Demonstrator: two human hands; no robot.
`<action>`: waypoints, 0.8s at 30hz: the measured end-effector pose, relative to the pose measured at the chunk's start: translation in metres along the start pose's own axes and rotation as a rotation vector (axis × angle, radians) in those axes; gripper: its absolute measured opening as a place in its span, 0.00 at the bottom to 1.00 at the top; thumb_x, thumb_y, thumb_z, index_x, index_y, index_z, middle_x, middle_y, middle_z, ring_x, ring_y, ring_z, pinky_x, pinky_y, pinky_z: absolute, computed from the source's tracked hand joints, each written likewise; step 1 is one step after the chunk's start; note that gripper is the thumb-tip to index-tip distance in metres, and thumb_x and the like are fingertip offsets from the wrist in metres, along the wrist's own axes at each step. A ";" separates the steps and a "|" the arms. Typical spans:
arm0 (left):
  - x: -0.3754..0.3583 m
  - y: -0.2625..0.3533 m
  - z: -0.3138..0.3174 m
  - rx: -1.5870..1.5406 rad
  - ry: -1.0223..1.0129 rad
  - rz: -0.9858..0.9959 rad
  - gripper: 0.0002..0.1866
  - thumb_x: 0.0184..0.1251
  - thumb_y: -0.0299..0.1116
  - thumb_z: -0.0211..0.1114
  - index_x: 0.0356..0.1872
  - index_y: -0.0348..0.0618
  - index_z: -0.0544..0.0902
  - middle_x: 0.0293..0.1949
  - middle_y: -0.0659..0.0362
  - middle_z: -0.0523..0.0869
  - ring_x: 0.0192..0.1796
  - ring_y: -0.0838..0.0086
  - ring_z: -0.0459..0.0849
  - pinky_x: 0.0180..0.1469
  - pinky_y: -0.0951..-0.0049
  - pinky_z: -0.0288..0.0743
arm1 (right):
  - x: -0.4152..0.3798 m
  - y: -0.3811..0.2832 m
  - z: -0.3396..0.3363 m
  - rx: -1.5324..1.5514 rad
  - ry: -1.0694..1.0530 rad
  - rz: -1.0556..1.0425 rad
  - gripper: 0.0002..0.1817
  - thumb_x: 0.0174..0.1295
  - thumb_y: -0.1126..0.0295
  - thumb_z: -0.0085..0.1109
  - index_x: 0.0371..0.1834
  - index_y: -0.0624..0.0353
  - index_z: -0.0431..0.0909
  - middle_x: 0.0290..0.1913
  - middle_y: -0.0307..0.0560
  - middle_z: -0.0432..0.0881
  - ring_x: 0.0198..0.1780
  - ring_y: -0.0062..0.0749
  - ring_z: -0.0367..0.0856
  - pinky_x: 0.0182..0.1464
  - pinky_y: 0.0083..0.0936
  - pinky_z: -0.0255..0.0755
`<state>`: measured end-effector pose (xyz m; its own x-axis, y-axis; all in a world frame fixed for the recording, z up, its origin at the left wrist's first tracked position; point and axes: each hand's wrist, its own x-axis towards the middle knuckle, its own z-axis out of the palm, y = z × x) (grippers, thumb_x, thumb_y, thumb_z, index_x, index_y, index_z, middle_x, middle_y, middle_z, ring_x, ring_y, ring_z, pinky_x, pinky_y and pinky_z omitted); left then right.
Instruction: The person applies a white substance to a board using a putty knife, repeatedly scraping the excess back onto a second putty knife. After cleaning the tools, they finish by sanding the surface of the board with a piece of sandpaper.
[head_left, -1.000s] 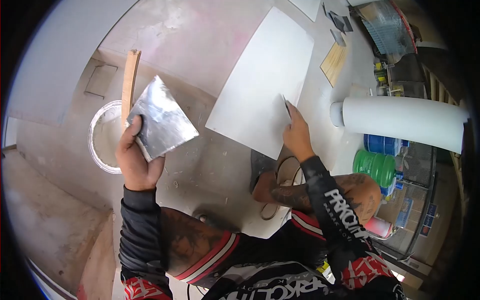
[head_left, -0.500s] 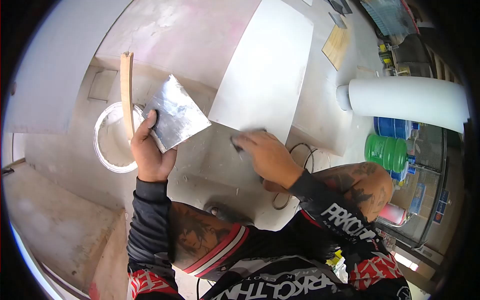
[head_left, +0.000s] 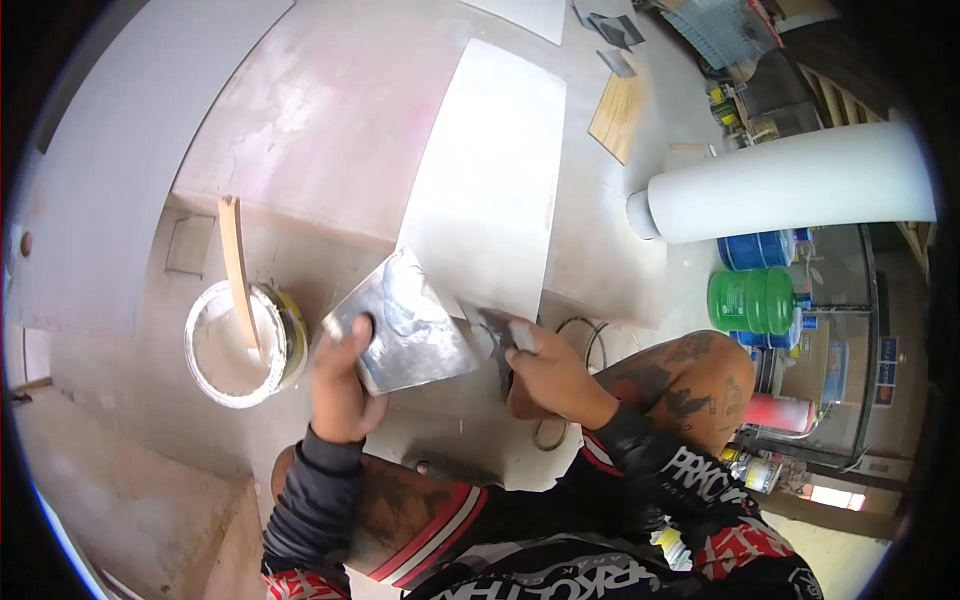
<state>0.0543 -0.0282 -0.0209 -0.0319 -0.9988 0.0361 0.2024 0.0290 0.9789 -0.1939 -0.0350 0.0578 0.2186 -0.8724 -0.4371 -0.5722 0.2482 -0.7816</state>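
Note:
My left hand (head_left: pixel 340 392) grips a square metal plate (head_left: pixel 425 345) by its near-left edge, thumb on top. Whitish smears mark the plate's shiny face. In my right hand (head_left: pixel 568 378) is a dark, thin-bladed spreader (head_left: pixel 497 350), partly blurred, its blade close to the plate's right corner. Beyond both hands lies a long white panel (head_left: pixel 485 170), its near end behind the plate and spreader. To the left of the plate stands a bucket (head_left: pixel 195 370) of whitish paste, with a wooden stick (head_left: pixel 234 270) leaning in it.
A large white roll (head_left: pixel 780 185) lies to the right, above blue (head_left: pixel 757 250) and green (head_left: pixel 752 300) water jugs. A wooden board (head_left: pixel 618 115) and dark scraps (head_left: pixel 612 30) lie farther back. Coiled cable (head_left: pixel 553 435) sits by my right knee (head_left: pixel 720 370).
My right hand with the spreader has come from the panel's near edge toward the plate, and the blade shows more plainly. The plate appears lower and farther right as the whole view shifts.

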 end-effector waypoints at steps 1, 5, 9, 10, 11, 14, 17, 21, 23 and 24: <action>0.002 0.018 0.008 0.033 0.023 0.039 0.22 0.65 0.26 0.61 0.61 0.38 0.74 0.50 0.44 0.82 0.51 0.52 0.82 0.57 0.64 0.72 | -0.001 -0.004 -0.001 0.713 0.074 0.455 0.19 0.68 0.77 0.47 0.63 0.63 0.69 0.51 0.47 0.81 0.54 0.37 0.80 0.59 0.34 0.73; 0.025 0.031 0.038 0.323 -0.160 0.607 0.28 0.56 0.28 0.68 0.61 0.54 0.78 0.62 0.45 0.77 0.58 0.50 0.78 0.59 0.56 0.69 | -0.006 -0.052 -0.031 1.437 -0.220 0.422 0.17 0.70 0.69 0.47 0.58 0.64 0.70 0.53 0.49 0.80 0.55 0.38 0.80 0.60 0.42 0.75; 0.042 0.066 0.036 0.762 -0.209 0.660 0.31 0.50 0.26 0.68 0.60 0.59 0.79 0.65 0.58 0.77 0.63 0.53 0.73 0.60 0.56 0.64 | 0.002 -0.068 -0.083 1.000 -0.137 0.152 0.17 0.67 0.68 0.47 0.58 0.61 0.71 0.54 0.52 0.79 0.56 0.44 0.79 0.61 0.51 0.73; 0.046 0.068 0.031 0.933 -0.232 0.629 0.31 0.49 0.25 0.68 0.60 0.59 0.79 0.65 0.59 0.77 0.63 0.54 0.73 0.60 0.56 0.64 | 0.022 -0.068 -0.111 1.461 -0.223 0.362 0.17 0.66 0.68 0.48 0.57 0.60 0.71 0.54 0.52 0.78 0.56 0.44 0.79 0.61 0.50 0.73; 0.048 0.065 0.027 1.019 -0.238 0.543 0.31 0.49 0.24 0.66 0.60 0.57 0.79 0.63 0.61 0.78 0.62 0.55 0.74 0.61 0.58 0.62 | 0.038 -0.075 -0.136 1.375 -0.218 0.300 0.17 0.65 0.69 0.49 0.56 0.60 0.71 0.53 0.50 0.79 0.54 0.42 0.80 0.61 0.48 0.74; 0.046 0.041 0.016 0.768 -0.072 0.322 0.25 0.59 0.26 0.62 0.61 0.46 0.78 0.61 0.55 0.80 0.62 0.54 0.75 0.63 0.59 0.63 | 0.111 -0.055 -0.208 0.345 -0.121 -0.571 0.18 0.64 0.69 0.53 0.57 0.61 0.71 0.52 0.47 0.79 0.51 0.37 0.81 0.58 0.42 0.75; 0.037 0.038 0.011 0.426 0.115 0.118 0.20 0.71 0.30 0.54 0.61 0.35 0.76 0.59 0.49 0.80 0.62 0.55 0.76 0.65 0.63 0.64 | 0.189 -0.074 -0.258 -0.033 0.210 -0.109 0.18 0.66 0.65 0.54 0.55 0.62 0.75 0.49 0.48 0.82 0.49 0.34 0.81 0.52 0.31 0.75; 0.009 0.005 0.000 0.061 0.401 -0.160 0.21 0.78 0.37 0.52 0.62 0.31 0.73 0.54 0.55 0.81 0.54 0.73 0.78 0.60 0.70 0.69 | 0.327 -0.020 -0.302 -0.679 0.233 -0.226 0.20 0.65 0.63 0.54 0.55 0.65 0.77 0.47 0.56 0.84 0.49 0.43 0.82 0.52 0.31 0.73; 0.001 -0.002 -0.001 -0.035 0.469 -0.198 0.19 0.78 0.40 0.53 0.57 0.32 0.76 0.50 0.57 0.82 0.51 0.74 0.79 0.59 0.71 0.69 | 0.378 -0.003 -0.306 -0.783 0.191 -0.275 0.21 0.64 0.64 0.53 0.56 0.65 0.76 0.47 0.61 0.83 0.50 0.49 0.82 0.54 0.34 0.73; 0.001 -0.005 0.000 -0.015 0.508 -0.218 0.19 0.78 0.41 0.53 0.53 0.34 0.79 0.47 0.58 0.82 0.48 0.76 0.78 0.56 0.73 0.69 | 0.397 0.002 -0.309 -0.891 0.168 -0.331 0.22 0.64 0.64 0.52 0.58 0.65 0.75 0.48 0.65 0.83 0.50 0.55 0.82 0.55 0.37 0.72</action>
<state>0.0529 -0.0292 -0.0252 0.4010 -0.8746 -0.2725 0.2580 -0.1776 0.9497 -0.3522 -0.5112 0.0201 0.3998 -0.9071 -0.1317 -0.9071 -0.3708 -0.1992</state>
